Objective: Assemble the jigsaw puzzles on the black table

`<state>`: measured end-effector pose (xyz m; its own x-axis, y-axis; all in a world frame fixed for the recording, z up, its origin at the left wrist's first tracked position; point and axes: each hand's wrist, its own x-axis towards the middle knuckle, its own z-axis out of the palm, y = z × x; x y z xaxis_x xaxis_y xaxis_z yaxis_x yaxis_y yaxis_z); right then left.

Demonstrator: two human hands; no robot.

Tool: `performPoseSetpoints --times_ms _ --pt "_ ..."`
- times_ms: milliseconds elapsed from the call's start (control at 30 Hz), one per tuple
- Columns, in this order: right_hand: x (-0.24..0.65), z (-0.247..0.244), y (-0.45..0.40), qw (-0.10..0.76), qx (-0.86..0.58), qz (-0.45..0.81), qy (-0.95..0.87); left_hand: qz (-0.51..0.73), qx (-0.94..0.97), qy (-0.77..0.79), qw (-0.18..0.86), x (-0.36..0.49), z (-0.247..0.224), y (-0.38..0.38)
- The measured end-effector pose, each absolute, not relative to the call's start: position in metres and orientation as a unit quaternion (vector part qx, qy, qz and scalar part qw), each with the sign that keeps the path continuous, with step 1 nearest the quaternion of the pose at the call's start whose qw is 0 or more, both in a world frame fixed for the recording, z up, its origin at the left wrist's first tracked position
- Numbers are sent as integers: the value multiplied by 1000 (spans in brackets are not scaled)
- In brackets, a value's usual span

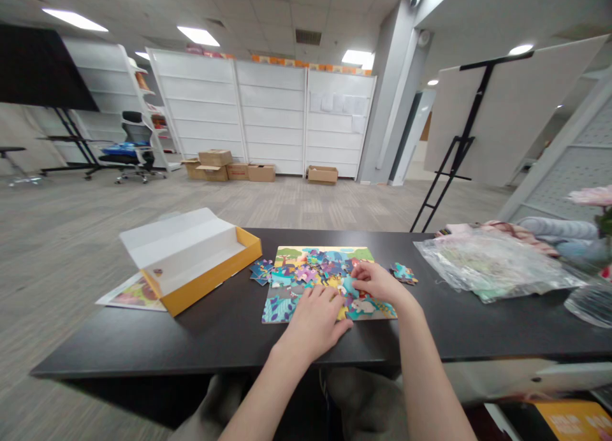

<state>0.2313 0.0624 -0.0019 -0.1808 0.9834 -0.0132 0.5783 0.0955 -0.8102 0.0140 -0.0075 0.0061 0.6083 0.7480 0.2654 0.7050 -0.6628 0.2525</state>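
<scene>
A colourful jigsaw puzzle (280, 310) lies on the black table in front of me, with loose pieces heaped over its middle. My left hand (318, 317) rests palm down on its lower part, fingers stretched and thumb apart. At the right side of the picture, my right hand (377, 281) has its thumb and fingers pinched on a light blue puzzle piece (350, 287), partly hidden by the fingertips. Several loose dark blue pieces (261, 272) lie off the left edge. Another small group of pieces (404, 273) sits to the right, beyond my right wrist.
An open yellow box (210, 275) with a white inside stands on the table (229, 339) at left, over a printed sheet (138, 294). Clear plastic bags (492, 266) cover the right side near folded cloth. Cardboard boxes (261, 173) and white shelves stand farther back.
</scene>
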Motion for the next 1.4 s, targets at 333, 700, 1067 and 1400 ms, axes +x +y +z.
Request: performPoseSetpoints --times_ms 333,700,1067,1400 --pt "233 -6 65 284 -557 348 -699 191 895 398 62 18 1 -7" --pt "227 0 58 252 -593 294 -706 187 901 388 57 19 1 -5" --pt "233 -7 61 224 -584 298 -721 158 910 382 42 20 8 -8" --pt "233 -7 61 219 -589 298 -718 162 908 384 55 20 11 -7"
